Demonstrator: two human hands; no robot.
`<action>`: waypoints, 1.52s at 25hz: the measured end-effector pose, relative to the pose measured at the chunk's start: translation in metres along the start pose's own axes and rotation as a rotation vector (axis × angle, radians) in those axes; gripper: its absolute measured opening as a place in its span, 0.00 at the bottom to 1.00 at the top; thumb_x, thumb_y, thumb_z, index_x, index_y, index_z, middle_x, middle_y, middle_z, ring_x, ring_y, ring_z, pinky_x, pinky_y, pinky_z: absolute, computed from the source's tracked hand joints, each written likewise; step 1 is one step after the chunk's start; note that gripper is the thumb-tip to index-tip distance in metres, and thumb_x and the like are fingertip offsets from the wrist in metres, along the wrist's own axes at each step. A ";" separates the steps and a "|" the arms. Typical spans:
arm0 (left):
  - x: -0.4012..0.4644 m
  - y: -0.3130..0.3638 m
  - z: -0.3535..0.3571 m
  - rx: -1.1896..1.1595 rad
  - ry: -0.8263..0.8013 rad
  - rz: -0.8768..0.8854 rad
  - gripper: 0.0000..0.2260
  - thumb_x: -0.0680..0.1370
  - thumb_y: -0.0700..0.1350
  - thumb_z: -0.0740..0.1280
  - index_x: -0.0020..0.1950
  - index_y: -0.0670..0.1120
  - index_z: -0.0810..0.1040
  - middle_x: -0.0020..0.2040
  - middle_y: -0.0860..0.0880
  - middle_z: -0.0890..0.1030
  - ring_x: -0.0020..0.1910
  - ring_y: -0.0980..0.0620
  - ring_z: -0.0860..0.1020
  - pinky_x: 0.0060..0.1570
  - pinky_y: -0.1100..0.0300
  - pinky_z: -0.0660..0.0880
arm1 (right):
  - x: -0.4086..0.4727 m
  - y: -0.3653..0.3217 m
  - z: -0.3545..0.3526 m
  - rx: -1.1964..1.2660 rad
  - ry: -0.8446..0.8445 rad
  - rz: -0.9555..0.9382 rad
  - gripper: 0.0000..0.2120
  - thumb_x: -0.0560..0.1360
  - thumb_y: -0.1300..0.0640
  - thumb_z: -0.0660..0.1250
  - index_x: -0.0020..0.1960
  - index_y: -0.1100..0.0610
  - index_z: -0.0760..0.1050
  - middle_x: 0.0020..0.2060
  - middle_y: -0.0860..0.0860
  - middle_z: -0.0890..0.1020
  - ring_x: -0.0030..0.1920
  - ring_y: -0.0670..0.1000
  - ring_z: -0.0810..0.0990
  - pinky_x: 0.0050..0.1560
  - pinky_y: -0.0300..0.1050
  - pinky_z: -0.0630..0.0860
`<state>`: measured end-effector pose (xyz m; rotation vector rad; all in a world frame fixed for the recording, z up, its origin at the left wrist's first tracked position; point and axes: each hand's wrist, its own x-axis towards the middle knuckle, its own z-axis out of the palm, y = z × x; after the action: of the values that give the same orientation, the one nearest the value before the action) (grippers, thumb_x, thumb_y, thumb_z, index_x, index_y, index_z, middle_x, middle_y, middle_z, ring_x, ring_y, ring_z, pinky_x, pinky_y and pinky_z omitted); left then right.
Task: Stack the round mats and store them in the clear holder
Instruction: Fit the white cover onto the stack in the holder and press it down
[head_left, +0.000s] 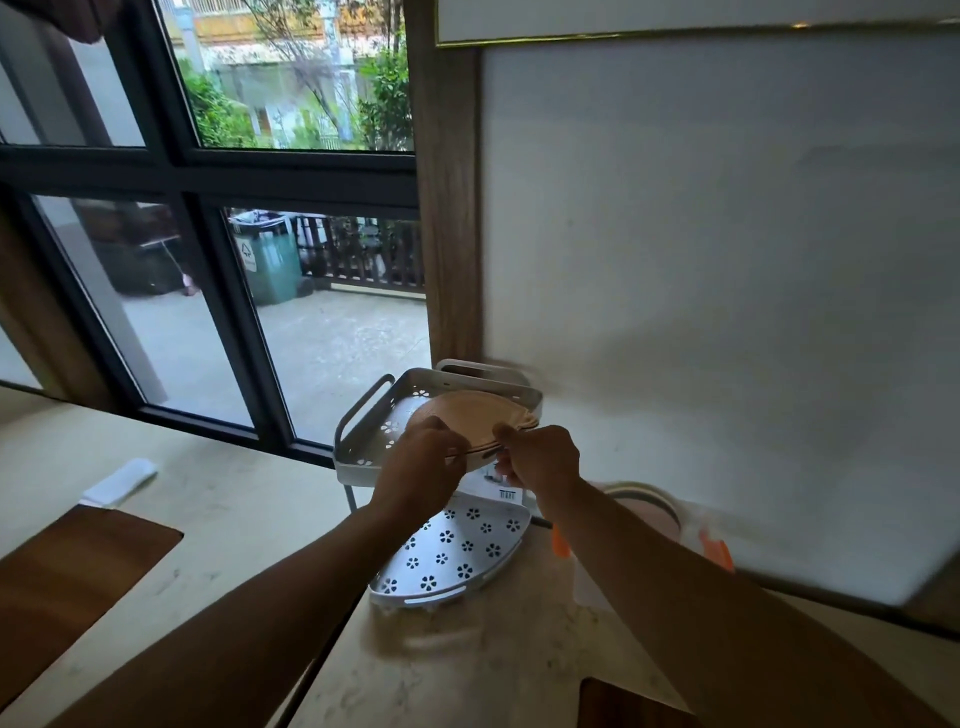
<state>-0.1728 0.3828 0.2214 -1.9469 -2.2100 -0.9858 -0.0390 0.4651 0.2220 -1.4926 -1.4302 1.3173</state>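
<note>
A stack of round tan mats (475, 415) is held level over the upper tray (363, 441) of a white two-tier rack. My left hand (421, 462) pinches the stack's near left edge. My right hand (540, 457) pinches the near right edge. Both hands grip the same stack, a little above the tray floor. I cannot pick out a clear holder in this view.
The rack's lower tray (457, 556), white with flower-shaped holes, juts toward me on the pale counter. A round pot with a lid (644, 501) and orange handles (561, 540) sits right of the rack. A white folded cloth (122, 480) and a dark wooden board (67, 577) lie at left. A window stands behind.
</note>
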 end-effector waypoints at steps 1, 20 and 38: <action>0.000 -0.001 0.003 -0.005 0.005 0.008 0.08 0.74 0.42 0.70 0.51 0.49 0.85 0.51 0.48 0.83 0.45 0.49 0.81 0.45 0.52 0.80 | 0.002 -0.001 0.002 -0.015 0.007 0.005 0.15 0.70 0.50 0.74 0.41 0.64 0.82 0.29 0.56 0.85 0.28 0.52 0.84 0.39 0.47 0.84; -0.007 0.057 -0.029 -0.125 0.232 0.224 0.08 0.75 0.51 0.70 0.48 0.47 0.81 0.46 0.49 0.82 0.42 0.52 0.78 0.41 0.53 0.78 | -0.046 -0.063 -0.056 -0.058 0.078 -0.677 0.07 0.77 0.57 0.64 0.46 0.57 0.81 0.37 0.51 0.83 0.37 0.51 0.82 0.39 0.44 0.81; -0.019 0.138 0.021 -0.265 -0.169 0.108 0.03 0.75 0.45 0.70 0.47 0.50 0.84 0.43 0.54 0.85 0.38 0.65 0.78 0.40 0.69 0.74 | -0.079 0.013 -0.236 -0.616 0.021 -0.718 0.08 0.79 0.56 0.62 0.55 0.52 0.79 0.46 0.52 0.78 0.46 0.48 0.75 0.45 0.33 0.66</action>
<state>-0.0364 0.3776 0.2560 -2.3149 -2.1202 -1.1931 0.1985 0.4259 0.2879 -1.1237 -2.1992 0.4339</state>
